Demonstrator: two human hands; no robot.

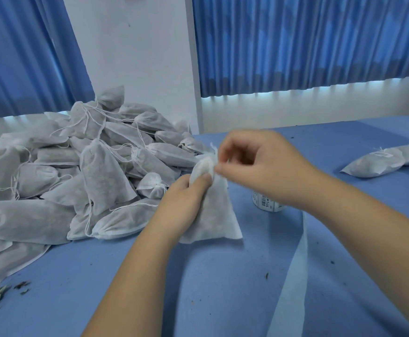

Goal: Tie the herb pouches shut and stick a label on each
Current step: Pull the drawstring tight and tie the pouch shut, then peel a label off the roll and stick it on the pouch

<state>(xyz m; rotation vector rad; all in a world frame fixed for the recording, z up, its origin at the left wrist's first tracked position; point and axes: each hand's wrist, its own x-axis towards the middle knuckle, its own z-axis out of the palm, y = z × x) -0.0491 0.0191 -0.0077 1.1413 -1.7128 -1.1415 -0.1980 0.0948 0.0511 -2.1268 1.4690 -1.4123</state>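
I hold one white herb pouch (214,215) upright over the blue table (198,288). My left hand (184,200) grips the pouch just below its gathered neck, thumb pressed on the front. My right hand (254,164) pinches the drawstring at the pouch's top, fingers curled and slightly blurred. A roll of printed labels (267,203) stands behind the pouch, partly hidden by my right wrist. A white backing strip (293,271) trails from it toward me.
A big heap of white drawstring pouches (82,171) fills the table's left side. Two pouches (383,160) lie at the far right. Herb crumbs (4,290) scatter near the left front. Blue curtains (308,40) and a white wall stand behind.
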